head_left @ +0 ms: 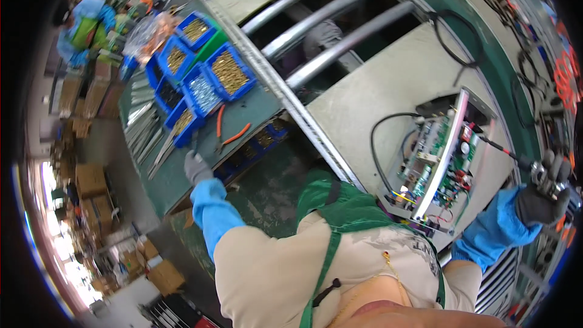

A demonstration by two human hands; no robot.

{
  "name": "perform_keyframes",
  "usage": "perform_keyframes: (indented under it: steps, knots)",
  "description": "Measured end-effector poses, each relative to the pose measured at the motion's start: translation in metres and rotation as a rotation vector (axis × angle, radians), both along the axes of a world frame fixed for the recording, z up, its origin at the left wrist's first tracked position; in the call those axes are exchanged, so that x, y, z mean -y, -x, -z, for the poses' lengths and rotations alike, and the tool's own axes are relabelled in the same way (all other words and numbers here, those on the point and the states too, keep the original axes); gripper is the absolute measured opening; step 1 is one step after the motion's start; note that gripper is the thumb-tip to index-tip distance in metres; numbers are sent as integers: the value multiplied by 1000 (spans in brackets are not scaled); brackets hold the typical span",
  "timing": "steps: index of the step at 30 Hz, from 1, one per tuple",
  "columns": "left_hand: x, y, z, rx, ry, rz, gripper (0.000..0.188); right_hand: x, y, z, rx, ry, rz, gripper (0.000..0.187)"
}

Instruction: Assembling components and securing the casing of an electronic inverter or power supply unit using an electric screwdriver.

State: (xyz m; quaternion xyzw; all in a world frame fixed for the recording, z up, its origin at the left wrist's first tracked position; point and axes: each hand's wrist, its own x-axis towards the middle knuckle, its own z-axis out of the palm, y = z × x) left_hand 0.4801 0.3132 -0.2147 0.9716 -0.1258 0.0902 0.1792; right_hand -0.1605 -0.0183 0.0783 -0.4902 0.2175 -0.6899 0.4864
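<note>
My right hand (543, 197), in a grey glove, is closed round a power screwdriver (523, 163) at the right. Its thin bit points left at an open electronic unit (434, 167) with green circuit boards and a pale metal bar across it; I cannot tell whether the bit touches it. My left hand (197, 169), also gloved, is at the front edge of the green bench, just below a blue bin of brass-coloured screws (182, 123). Its fingers are small and blurred, so their grip is unclear. Orange-handled pliers (228, 133) lie to its right.
More blue bins hold brass screws (228, 73), silver parts (203, 94) and black parts (169, 94). Metal strips (141, 121) lie on the bench's left. Steel rollers (349, 45) cross a gap beside the pale work board (358, 103). A black cable (379, 124) loops beside the unit. Another person (88, 30) is at far left.
</note>
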Motion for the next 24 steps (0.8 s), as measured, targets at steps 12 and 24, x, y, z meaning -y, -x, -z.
perform_keyframes:
  steps: [12,24]
  knots:
    - [205,167,-184,-1122,1286,736,40,-8,-27,-7,244,197,-122,52]
    - [367,319,-243,-925,769,1620,21,-10,-14,-6,203,267,-83,54]
